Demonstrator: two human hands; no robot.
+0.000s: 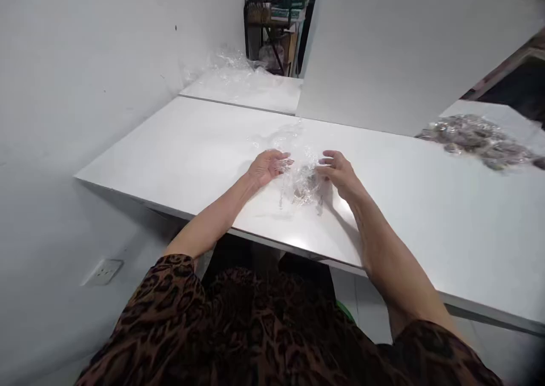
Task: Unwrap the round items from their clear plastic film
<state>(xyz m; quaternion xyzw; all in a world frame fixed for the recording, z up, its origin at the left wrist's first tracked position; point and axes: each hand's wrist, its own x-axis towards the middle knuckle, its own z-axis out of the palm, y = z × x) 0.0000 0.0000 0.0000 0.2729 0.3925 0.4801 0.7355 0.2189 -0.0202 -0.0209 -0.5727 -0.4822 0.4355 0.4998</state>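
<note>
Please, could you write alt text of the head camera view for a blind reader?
A person's bare left hand and bare right hand flank crumpled, transparent plastic film on a long white table. Similar transparent film lies at far left; a blurred heap of shiny, pinkish-brown pieces lies at right.

Brown-and-black leopard-print top (264, 335); roughly elbow-length sleeves (170, 286) in same spotted pattern; dark legwear (230, 256).
</note>
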